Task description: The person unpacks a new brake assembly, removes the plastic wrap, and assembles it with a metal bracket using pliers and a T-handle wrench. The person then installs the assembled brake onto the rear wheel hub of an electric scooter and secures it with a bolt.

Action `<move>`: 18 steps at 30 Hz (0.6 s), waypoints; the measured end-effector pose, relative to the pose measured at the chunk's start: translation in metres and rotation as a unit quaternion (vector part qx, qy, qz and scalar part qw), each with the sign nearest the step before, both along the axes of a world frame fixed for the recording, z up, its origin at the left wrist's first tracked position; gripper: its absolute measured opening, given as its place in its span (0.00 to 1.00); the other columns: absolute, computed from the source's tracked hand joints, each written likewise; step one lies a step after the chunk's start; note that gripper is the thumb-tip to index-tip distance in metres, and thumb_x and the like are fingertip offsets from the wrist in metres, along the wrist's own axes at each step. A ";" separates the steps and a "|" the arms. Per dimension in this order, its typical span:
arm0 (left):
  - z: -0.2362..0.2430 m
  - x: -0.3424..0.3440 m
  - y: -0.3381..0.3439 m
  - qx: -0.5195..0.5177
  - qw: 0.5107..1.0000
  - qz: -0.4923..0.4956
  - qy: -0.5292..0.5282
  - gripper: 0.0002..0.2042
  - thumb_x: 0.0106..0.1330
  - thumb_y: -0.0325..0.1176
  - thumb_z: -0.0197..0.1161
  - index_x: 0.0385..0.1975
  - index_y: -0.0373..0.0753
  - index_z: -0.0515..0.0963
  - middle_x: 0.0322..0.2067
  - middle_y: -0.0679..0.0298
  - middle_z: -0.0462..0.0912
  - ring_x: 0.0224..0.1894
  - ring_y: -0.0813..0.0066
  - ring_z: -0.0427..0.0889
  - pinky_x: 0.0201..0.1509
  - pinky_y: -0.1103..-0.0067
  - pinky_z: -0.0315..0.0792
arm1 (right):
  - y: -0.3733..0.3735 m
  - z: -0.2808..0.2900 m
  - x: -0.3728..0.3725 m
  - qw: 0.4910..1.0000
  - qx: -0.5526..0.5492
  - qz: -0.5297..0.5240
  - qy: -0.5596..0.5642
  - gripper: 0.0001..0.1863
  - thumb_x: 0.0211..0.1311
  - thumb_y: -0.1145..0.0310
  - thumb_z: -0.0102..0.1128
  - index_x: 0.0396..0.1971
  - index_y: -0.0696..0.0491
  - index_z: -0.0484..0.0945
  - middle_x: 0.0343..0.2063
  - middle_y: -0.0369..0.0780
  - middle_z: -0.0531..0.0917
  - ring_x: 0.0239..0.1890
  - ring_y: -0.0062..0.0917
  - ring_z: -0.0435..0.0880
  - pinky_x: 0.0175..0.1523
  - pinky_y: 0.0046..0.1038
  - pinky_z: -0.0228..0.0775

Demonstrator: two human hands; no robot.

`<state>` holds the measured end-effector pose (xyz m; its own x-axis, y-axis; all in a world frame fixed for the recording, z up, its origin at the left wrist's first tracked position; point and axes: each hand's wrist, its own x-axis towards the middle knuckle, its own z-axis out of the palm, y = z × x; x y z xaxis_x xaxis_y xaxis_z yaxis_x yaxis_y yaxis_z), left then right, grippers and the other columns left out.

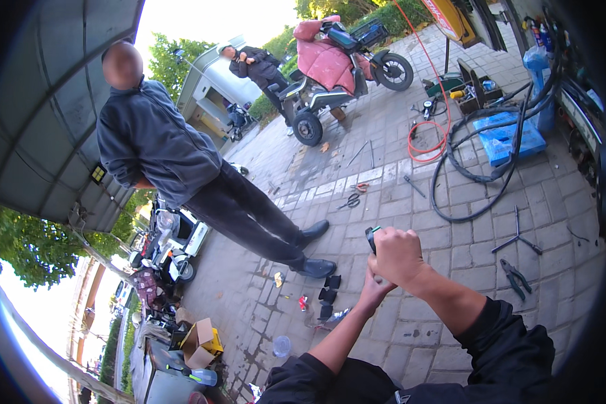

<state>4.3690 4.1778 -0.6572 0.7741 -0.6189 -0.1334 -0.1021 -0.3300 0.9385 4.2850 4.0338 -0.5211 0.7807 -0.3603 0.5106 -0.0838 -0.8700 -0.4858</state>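
Observation:
My two hands are close together in front of me, over the paving. My right hand (398,256) is closed in a fist around a small black object with a green edge (371,237). Only its end shows past the knuckles, so its kind cannot be made out. My left hand (376,288) is just below and against the right one, seemingly closed, with its fingers largely hidden. Beyond my hands lie scissors (352,200) and orange-handled pliers (361,187). To the right are dark green-handled pliers (516,279) and a three-armed wrench (517,241).
A person in dark clothes (161,145) stands at the left; another (256,67) stands farther back near a scooter with a pink cover (326,64). A black hose (451,209), red air line (411,151), toolbox (475,91) and blue package (508,138) lie right. A cardboard box (198,343) stands lower left.

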 end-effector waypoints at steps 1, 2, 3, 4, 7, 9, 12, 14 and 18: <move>0.007 0.002 0.001 -0.019 0.999 -0.049 -0.013 0.46 0.52 0.41 0.75 0.67 0.34 0.54 0.57 0.57 0.71 0.60 0.65 0.71 0.59 0.70 0.68 | 0.006 0.000 0.001 1.000 0.000 0.012 0.006 0.11 0.42 0.65 0.64 0.28 0.53 0.80 0.27 0.41 0.84 0.31 0.33 0.86 0.37 0.35 0.72; 0.014 0.002 0.004 -0.002 0.997 -0.077 -0.011 0.45 0.52 0.41 0.75 0.67 0.35 0.55 0.58 0.58 0.71 0.60 0.66 0.70 0.60 0.71 0.68 | 0.011 0.000 0.001 1.000 -0.003 0.026 0.006 0.11 0.42 0.65 0.64 0.27 0.53 0.80 0.27 0.41 0.84 0.31 0.32 0.86 0.37 0.35 0.72; 0.021 0.001 0.006 0.000 0.994 -0.109 -0.022 0.45 0.52 0.41 0.75 0.67 0.36 0.55 0.59 0.59 0.70 0.61 0.67 0.69 0.61 0.71 0.67 | 0.013 0.000 0.000 0.999 -0.011 0.030 0.002 0.11 0.42 0.65 0.64 0.27 0.52 0.80 0.27 0.41 0.84 0.31 0.32 0.86 0.37 0.35 0.72; 0.027 -0.002 0.008 0.017 0.995 -0.097 -0.005 0.43 0.52 0.40 0.76 0.66 0.36 0.57 0.59 0.59 0.70 0.62 0.68 0.68 0.62 0.71 0.66 | 0.015 0.000 -0.001 0.999 -0.012 0.039 0.002 0.10 0.42 0.65 0.63 0.26 0.52 0.81 0.27 0.42 0.84 0.31 0.32 0.86 0.37 0.34 0.72; 0.036 -0.009 0.012 0.013 0.996 -0.085 0.004 0.41 0.51 0.38 0.76 0.63 0.37 0.60 0.60 0.61 0.68 0.64 0.70 0.66 0.64 0.72 0.64 | 0.013 0.001 -0.005 0.999 0.017 0.052 -0.002 0.10 0.41 0.66 0.64 0.26 0.53 0.81 0.27 0.42 0.84 0.30 0.33 0.86 0.38 0.35 0.73; 0.036 -0.012 0.013 -0.007 0.996 -0.092 0.002 0.42 0.51 0.37 0.77 0.64 0.38 0.59 0.61 0.61 0.67 0.65 0.71 0.64 0.66 0.73 0.62 | 0.008 0.003 -0.008 0.997 0.044 0.058 0.007 0.10 0.41 0.67 0.63 0.26 0.54 0.81 0.26 0.43 0.84 0.30 0.34 0.86 0.38 0.35 0.74; 0.034 -0.010 0.012 -0.016 0.995 -0.082 0.062 0.43 0.51 0.36 0.77 0.64 0.39 0.55 0.64 0.60 0.62 0.67 0.71 0.62 0.67 0.72 0.60 | -0.001 0.011 -0.015 0.995 0.071 0.070 -0.009 0.10 0.42 0.67 0.63 0.26 0.55 0.81 0.26 0.44 0.84 0.30 0.37 0.86 0.38 0.36 0.74; 0.037 -0.005 0.011 -0.013 0.995 -0.089 0.043 0.50 0.50 0.37 0.77 0.68 0.37 0.47 0.67 0.57 0.56 0.69 0.68 0.57 0.70 0.72 0.57 | -0.008 0.017 -0.022 0.994 0.082 0.072 -0.024 0.10 0.43 0.67 0.63 0.26 0.56 0.80 0.26 0.45 0.84 0.30 0.38 0.86 0.38 0.36 0.75; 0.058 0.002 0.010 0.022 0.986 -0.099 -0.131 0.65 0.46 0.42 0.79 0.70 0.32 0.28 0.71 0.48 0.43 0.74 0.60 0.43 0.75 0.70 0.45 | -0.022 0.033 -0.039 0.990 0.114 0.073 -0.041 0.11 0.44 0.66 0.64 0.27 0.56 0.80 0.27 0.46 0.84 0.31 0.38 0.86 0.39 0.36 0.76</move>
